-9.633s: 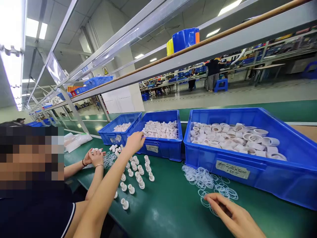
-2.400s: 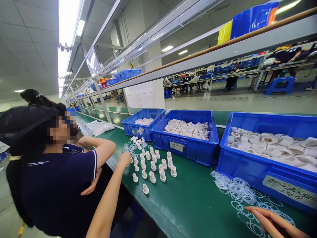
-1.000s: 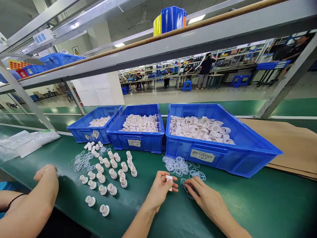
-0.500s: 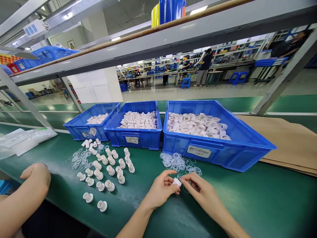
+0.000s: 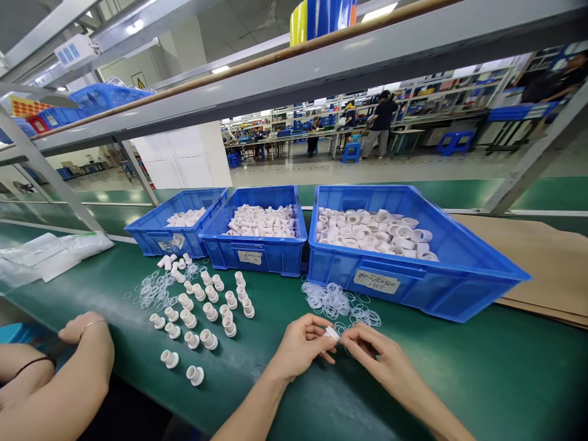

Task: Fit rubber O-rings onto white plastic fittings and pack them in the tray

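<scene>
My left hand (image 5: 305,346) is closed around a small white plastic ring piece (image 5: 331,333), held just above the green table. The fingertips of my right hand (image 5: 370,346) are pinched together at the right edge of that piece; whatever they hold is too small to make out. Behind my hands lies a pile of thin clear rings (image 5: 328,298). Wide white rings (image 5: 367,229) fill part of the large blue bin (image 5: 413,278). To the left, several white flanged fittings (image 5: 209,340) stand on the table, near a second pile of clear rings (image 5: 156,289).
Two more blue bins (image 5: 250,254) (image 5: 160,239) with white parts stand at the back left. Another person's arms (image 5: 87,361) rest at the left table edge. Plastic bags (image 5: 59,254) lie far left, brown cardboard (image 5: 542,263) at right. A metal shelf beam (image 5: 257,79) crosses above.
The white piece has tilted slightly between my hands, which stay close together. The other person's arms at the left have moved farther into view. The whole scene has shifted a little to the right.
</scene>
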The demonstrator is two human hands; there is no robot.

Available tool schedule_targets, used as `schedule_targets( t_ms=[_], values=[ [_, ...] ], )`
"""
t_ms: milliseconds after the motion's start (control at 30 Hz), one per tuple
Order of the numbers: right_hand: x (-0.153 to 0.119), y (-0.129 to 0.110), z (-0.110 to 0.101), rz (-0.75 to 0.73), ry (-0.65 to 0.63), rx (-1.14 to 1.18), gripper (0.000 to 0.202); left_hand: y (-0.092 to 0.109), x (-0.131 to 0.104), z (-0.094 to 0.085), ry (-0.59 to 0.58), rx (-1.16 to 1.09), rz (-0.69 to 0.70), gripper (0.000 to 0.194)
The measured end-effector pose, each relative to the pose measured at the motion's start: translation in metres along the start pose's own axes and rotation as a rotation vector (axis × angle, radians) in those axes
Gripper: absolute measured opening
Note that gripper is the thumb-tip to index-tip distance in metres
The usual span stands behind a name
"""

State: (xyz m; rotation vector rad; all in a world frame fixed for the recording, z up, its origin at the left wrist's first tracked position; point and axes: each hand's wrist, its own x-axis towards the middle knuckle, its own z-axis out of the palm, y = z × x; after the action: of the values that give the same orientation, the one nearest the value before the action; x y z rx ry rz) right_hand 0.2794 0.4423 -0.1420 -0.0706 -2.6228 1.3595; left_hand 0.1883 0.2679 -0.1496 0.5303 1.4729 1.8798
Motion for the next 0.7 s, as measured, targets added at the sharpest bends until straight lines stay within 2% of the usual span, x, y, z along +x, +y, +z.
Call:
schedule_targets(
  t_ms=[233,433,700],
  values=[
    [0.003,0.012,0.003,0.04,0.03,0.037,0.039,0.001,0.001,0.001,-0.045,-0.117,-0.035,0.053],
    [0.002,0.009,0.004,0.038,-0.071,0.163,0.04,-0.001,0.001,0.001,-0.1,-0.159,-0.034,0.056],
    [0.005,0.014,0.003,0.091,0.014,0.233,0.043,-0.001,0.0,0.004,-0.084,-0.155,-0.043,0.054]
  ],
)
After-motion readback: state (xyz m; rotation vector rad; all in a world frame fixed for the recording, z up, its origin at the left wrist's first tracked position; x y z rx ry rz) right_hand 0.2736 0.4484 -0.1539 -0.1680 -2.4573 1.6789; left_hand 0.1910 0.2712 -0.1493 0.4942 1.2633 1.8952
